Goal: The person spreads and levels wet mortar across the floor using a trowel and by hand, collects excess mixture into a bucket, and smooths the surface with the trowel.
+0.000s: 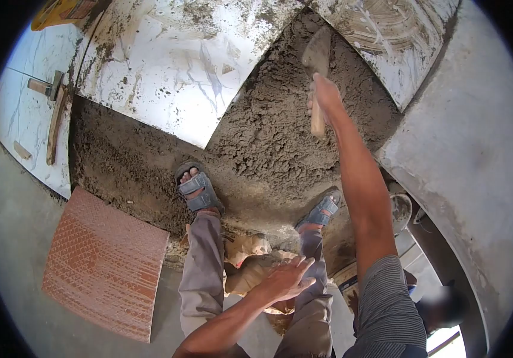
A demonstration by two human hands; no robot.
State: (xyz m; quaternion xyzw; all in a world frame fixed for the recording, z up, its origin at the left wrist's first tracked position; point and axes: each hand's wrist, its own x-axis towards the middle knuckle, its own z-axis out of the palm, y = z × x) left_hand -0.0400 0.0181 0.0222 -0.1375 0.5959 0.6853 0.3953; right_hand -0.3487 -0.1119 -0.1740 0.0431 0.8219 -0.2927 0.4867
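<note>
My right hand [325, 95] is closed round the wooden handle of a trowel [318, 53], whose metal blade points away from me over the brown mortar bed [274, 113]. The mortar is rough and lumpy, lying between two white tiles. My left hand [286, 279] is held low near my knees, fingers apart, with nothing in it. Below that hand is a crumpled tan sack [244, 247].
White marbled tiles [167, 65] smeared with mortar lie ahead. A hammer [56, 116] rests on the left tiles. A reddish tile [104, 262] lies back side up at lower left. A bucket [401, 212] stands right, and another person [444, 307] is at lower right.
</note>
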